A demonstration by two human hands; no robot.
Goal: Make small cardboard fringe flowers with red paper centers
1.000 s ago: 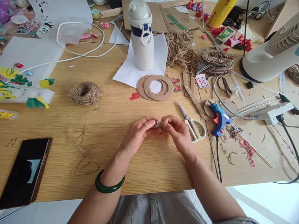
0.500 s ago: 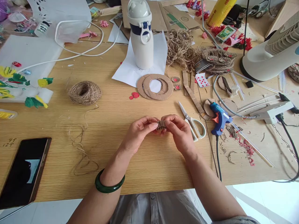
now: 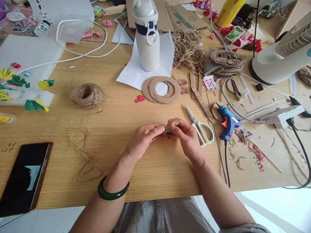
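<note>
A small piece of corrugated cardboard [image 3: 168,130], ridged and curled, is pinched between my two hands above the table. My left hand [image 3: 148,137] grips its left side with thumb and fingers; my right hand [image 3: 184,136] grips its right side, and the fingers partly hide it. White-handled scissors [image 3: 203,131] lie just right of my right hand, blades pointing away. Beyond my hands are red paper dots [image 3: 139,98], two overlapping cardboard rings [image 3: 152,94] and two small ridged rosettes [image 3: 183,82] with red centres.
A blue glue gun [image 3: 229,124] with its cord lies at the right, near cardboard scraps. Left are a twine ball [image 3: 87,96] with a loose strand and a phone [image 3: 24,178]. A white bottle [image 3: 148,48] stands behind the rings; a white fan [image 3: 279,55] is far right.
The fingers of my left hand have straightened a little and shifted along the cardboard piece, which has turned slightly. Both hands stay in nearly the same place.
</note>
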